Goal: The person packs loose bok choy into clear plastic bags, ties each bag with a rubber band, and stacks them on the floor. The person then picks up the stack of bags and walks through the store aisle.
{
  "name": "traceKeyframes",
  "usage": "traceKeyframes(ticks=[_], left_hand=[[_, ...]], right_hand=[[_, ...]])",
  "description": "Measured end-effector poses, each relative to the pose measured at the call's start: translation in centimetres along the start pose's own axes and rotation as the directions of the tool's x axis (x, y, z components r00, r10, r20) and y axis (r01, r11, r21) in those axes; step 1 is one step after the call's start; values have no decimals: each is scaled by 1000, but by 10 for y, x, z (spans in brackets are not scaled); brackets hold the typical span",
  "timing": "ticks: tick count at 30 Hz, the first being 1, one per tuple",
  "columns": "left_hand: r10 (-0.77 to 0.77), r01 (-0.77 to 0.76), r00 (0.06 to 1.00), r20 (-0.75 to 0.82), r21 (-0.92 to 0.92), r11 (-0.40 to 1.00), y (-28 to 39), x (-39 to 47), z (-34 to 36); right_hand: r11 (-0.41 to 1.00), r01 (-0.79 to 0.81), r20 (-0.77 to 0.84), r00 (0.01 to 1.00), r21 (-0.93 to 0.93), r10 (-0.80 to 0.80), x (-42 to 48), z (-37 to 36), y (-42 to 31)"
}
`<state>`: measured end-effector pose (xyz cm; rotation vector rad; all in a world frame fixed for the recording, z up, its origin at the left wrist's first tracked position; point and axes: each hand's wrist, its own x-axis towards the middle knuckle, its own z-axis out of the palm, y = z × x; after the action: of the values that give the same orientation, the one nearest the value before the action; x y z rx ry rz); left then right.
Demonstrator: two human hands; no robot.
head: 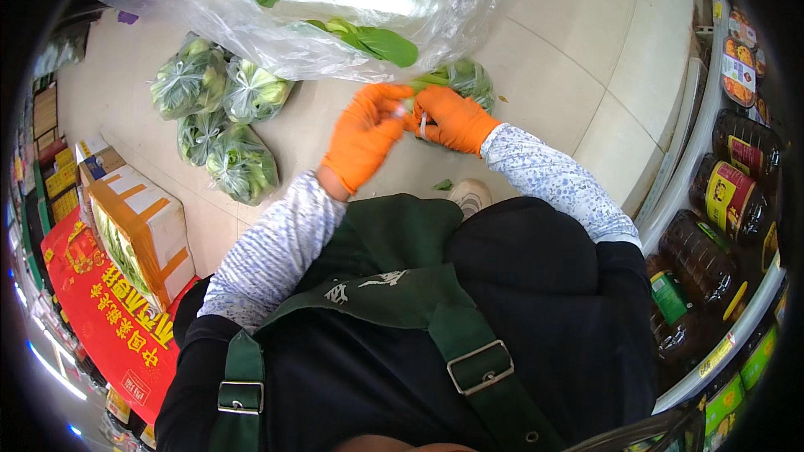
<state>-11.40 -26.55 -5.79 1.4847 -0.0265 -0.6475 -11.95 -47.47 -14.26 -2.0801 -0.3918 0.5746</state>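
Both my hands wear orange gloves and meet at the near side of a plastic bag of leafy greens (472, 83) on the tiled floor. My left hand (367, 135) has its fingers bent close to a small whitish piece between the hands; blur hides whether it grips it. My right hand (453, 120) is closed on the gathered neck of the bag, with a pale band looped at its fingers. Beyond them lies a large clear plastic sack (264, 44) with loose bok choy leaves (383, 44) on it. Several knotted bags of greens (242, 163) sit together on the floor at the left.
A foam box with orange tape (147, 213) stands on a red printed surface (94, 307) at the left. A store shelf (684, 201) with large dark bottles (728, 194) and packaged food (738, 72) runs along the right. My shoe (470, 196) and a leaf scrap (443, 185) are near the hands.
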Motion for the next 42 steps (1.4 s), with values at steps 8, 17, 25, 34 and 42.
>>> traceKeyframes(ticks=[8,17,25,34,42], left_hand=[[249,-408,913,323,691,597,4,7,18],[394,-562,809,436,769,304,8,21,11],[126,-449,894,431,861,239,-19,10,-7],[147,-531,846,512,835,147,-9,-12,10],[-93,-169,896,434,528,832,6,27,27]], right_hand=[[590,-133,187,982,796,-30,-24,-28,-10],[523,-157,144,987,838,64,-37,-11,-6],[841,-361,195,932,404,307,-38,-36,7],[512,14,-260,874,859,411,-65,-27,-2],[-30,-51,59,867,998,495,-61,-38,-5]])
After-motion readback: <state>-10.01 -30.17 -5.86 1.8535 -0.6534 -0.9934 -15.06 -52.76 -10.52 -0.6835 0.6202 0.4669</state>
